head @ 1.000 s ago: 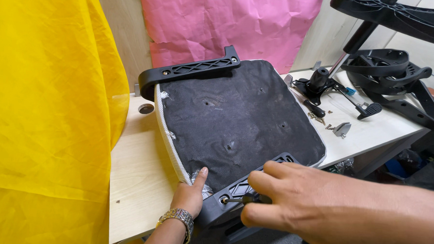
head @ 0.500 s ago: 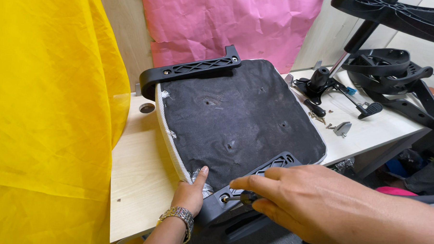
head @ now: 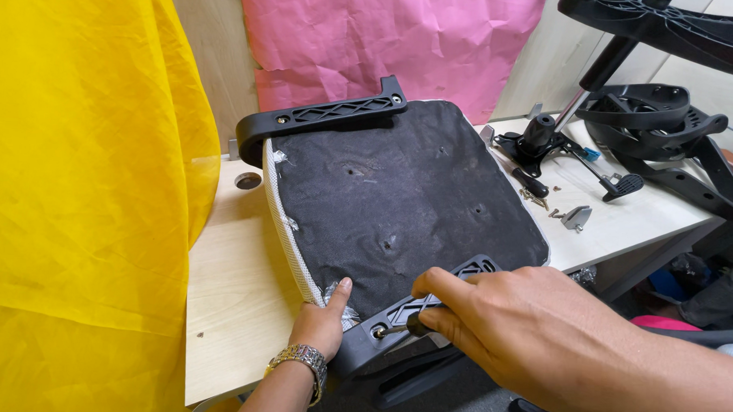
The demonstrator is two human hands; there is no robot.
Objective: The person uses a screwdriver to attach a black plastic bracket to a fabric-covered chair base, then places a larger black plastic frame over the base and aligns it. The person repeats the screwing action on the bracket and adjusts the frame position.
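Your right hand (head: 533,334) grips a screwdriver (head: 407,325) at the near armrest bracket (head: 428,306); left hand (head: 323,322) steadies the seat (head: 399,207). Two brackets total.

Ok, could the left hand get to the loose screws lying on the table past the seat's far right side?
Probably not as things stand: the left hand sits at the seat's near corner, the screws lie beyond it, and the right hand crosses that path.

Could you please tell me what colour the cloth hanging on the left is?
The cloth is bright yellow; the head view shows it best.
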